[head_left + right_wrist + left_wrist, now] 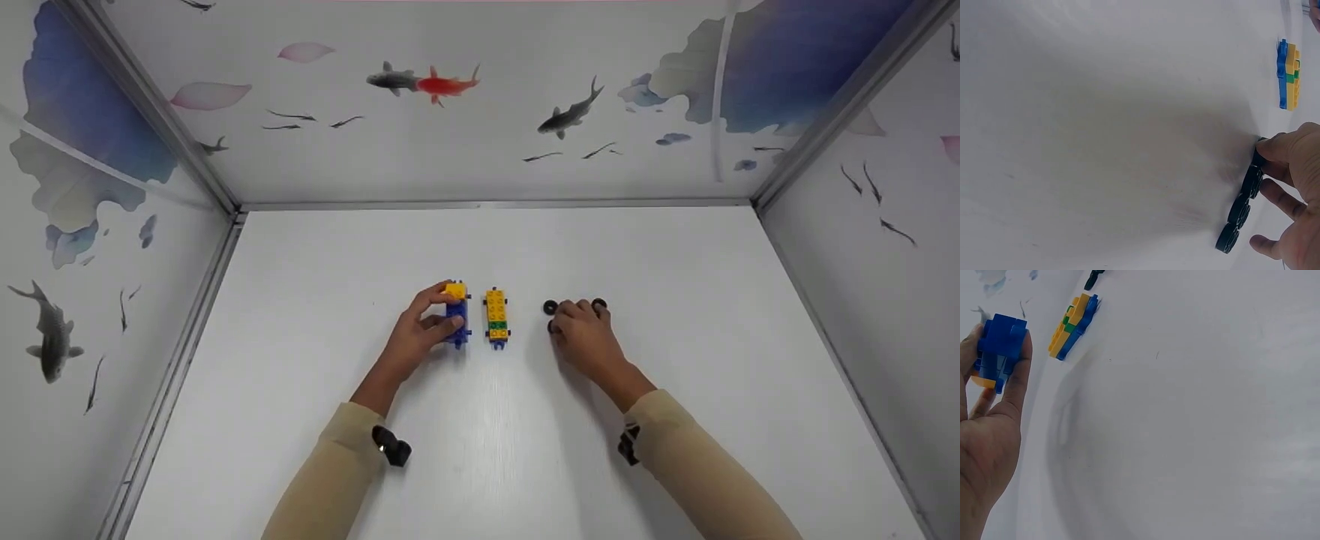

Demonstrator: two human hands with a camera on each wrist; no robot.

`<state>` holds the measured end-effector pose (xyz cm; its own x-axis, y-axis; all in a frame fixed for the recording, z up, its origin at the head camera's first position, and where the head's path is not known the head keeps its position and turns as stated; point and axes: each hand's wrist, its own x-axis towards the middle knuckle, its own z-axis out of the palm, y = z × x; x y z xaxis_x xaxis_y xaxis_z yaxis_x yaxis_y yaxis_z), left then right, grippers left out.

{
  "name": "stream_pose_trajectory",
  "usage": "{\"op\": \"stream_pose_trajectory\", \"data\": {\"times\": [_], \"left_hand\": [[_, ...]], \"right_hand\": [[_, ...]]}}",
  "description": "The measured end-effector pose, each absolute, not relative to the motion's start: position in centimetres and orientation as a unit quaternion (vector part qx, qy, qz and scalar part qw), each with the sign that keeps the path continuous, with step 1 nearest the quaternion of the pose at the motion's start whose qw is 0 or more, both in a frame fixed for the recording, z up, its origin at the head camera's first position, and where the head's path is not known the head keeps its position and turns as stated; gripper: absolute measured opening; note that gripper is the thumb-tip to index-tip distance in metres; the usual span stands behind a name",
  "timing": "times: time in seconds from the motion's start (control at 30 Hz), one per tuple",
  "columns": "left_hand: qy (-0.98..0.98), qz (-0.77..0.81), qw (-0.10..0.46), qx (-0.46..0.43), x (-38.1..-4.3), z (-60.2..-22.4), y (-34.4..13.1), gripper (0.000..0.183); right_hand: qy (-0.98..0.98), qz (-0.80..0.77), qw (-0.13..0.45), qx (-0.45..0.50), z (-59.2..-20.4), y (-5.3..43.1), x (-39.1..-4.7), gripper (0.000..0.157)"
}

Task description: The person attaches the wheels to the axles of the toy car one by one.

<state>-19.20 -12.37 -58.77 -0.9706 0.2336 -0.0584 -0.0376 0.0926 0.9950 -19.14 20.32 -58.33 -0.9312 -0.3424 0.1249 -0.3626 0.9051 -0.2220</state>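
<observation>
My left hand [411, 337] grips a blue toy car base [456, 311] by its sides, thumb on one side and fingers on the other. A yellow block [455, 289] sits on its far end. In the left wrist view the blue underside [1004, 340] shows between thumb and fingers. Beside it on the table lies a second base [495, 306], stacked with yellow and green bricks over blue. Farther right, my right hand [589, 341] pinches a black toy wheel [1257, 158] between thumb and finger. Several more black wheels [1239, 211] stand in a row under that hand.
The white tabletop [480, 435] is bounded by printed panels at the back [480, 150], left and right. Metal rails run along their edges. Each sleeve cuff carries a small black device [391, 447].
</observation>
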Motion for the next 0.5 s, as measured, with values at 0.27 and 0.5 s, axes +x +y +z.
{"op": "stream_pose_trajectory", "data": {"times": [0.27, 0.5], "left_hand": [[0.728, 0.676, 0.099, 0.058, -19.06, -58.88, -12.49, 0.033], [0.696, 0.709, 0.110, 0.028, -19.17, -59.03, -12.37, 0.046]], "right_hand": [[-0.976, 0.125, 0.031, 0.176, -58.28, 20.26, -19.21, 0.006], [-0.974, 0.124, 0.045, 0.183, -58.21, 20.23, -19.10, 0.005]]}}
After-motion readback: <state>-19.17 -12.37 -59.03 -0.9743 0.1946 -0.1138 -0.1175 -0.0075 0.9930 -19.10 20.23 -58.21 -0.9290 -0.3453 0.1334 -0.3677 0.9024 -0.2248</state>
